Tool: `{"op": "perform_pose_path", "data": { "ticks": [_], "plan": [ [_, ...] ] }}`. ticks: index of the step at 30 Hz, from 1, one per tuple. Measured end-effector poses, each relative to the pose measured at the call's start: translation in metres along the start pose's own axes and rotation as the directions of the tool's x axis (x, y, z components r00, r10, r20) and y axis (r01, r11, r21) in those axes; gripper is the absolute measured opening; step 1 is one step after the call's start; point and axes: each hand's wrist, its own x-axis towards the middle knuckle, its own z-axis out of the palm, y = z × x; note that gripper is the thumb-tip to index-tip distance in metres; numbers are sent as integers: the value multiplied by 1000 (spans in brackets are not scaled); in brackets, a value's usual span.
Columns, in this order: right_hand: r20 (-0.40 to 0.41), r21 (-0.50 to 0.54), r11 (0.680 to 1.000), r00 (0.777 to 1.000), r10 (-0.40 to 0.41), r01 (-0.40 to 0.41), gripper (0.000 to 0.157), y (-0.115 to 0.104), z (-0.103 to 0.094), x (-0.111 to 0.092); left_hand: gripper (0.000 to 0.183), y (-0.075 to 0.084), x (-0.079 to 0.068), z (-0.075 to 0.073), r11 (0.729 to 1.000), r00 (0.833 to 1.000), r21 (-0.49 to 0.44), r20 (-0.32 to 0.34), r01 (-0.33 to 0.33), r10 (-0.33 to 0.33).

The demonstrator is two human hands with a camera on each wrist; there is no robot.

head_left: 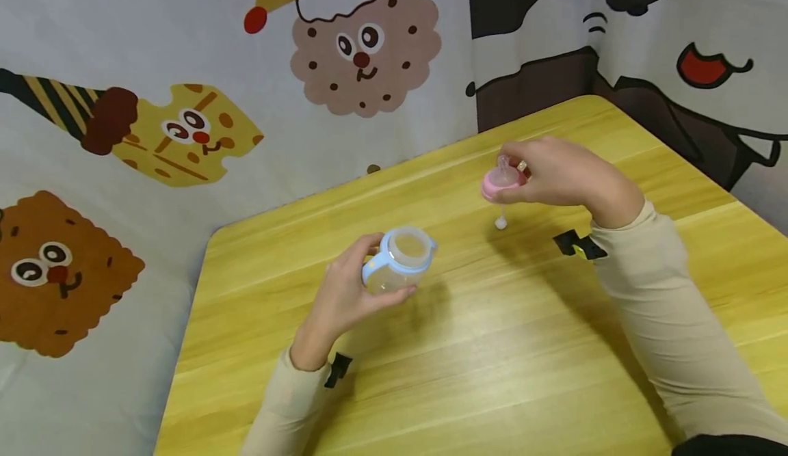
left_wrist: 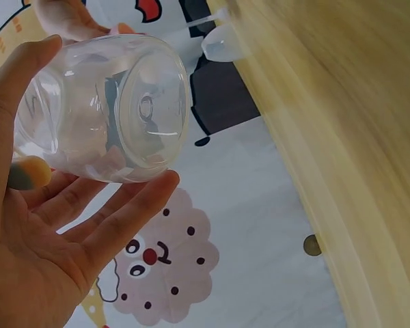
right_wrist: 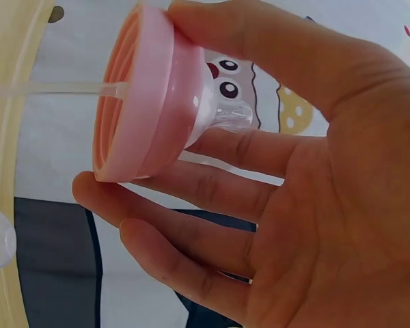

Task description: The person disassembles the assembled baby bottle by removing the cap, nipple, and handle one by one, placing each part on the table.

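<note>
My left hand (head_left: 345, 292) grips a clear baby bottle (head_left: 397, 282) with a light blue ring and handle around its mouth. The bottle is held above the table, its mouth towards the head camera. In the left wrist view, the bottle's clear base (left_wrist: 150, 106) shows between thumb and fingers. Farther right, my right hand (head_left: 563, 172) pinches a pink bottle collar (head_left: 492, 186) with a clear teat (head_left: 503, 169). From the collar's underside runs a thin straw (right_wrist: 61, 89), which ends in a small white weight (head_left: 501, 223). Bottle and collar are apart.
Under both hands lies a yellow wood-grain table (head_left: 468, 360). A white cloth with cartoon prints (head_left: 366, 52) hangs along its far edge. In the left wrist view a translucent rounded piece (left_wrist: 220, 46) stands at the table's edge; its kind is unclear.
</note>
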Motion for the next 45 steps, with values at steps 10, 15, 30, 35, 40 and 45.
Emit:
{"op": "perform_pose_path", "data": {
  "ticks": [10,15,30,35,40,45],
  "plan": [
    [56,4,1000,998,-7,6,50,0,-4,5,78,4,2,-16,999,999,-8,-40,-35,34],
    [92,-39,999,996,-10,13,47,3,-3,19,77,7,1,-24,999,998,-22,-63,-29,28],
    [274,-21,999,962,-17,24,46,31,29,76,76,15,-1,-34,999,997,-33,-77,-27,25],
    [286,0,1000,958,8,-8,45,37,46,91,76,15,-1,-35,999,996,-27,-83,-33,30],
    [289,-58,998,956,45,-29,44,38,58,97,76,14,-1,-38,999,996,-20,-87,-35,33],
    [254,-94,994,965,71,-48,45,40,68,97,77,14,-1,-40,999,996,-28,-79,-41,39]
  ]
}}
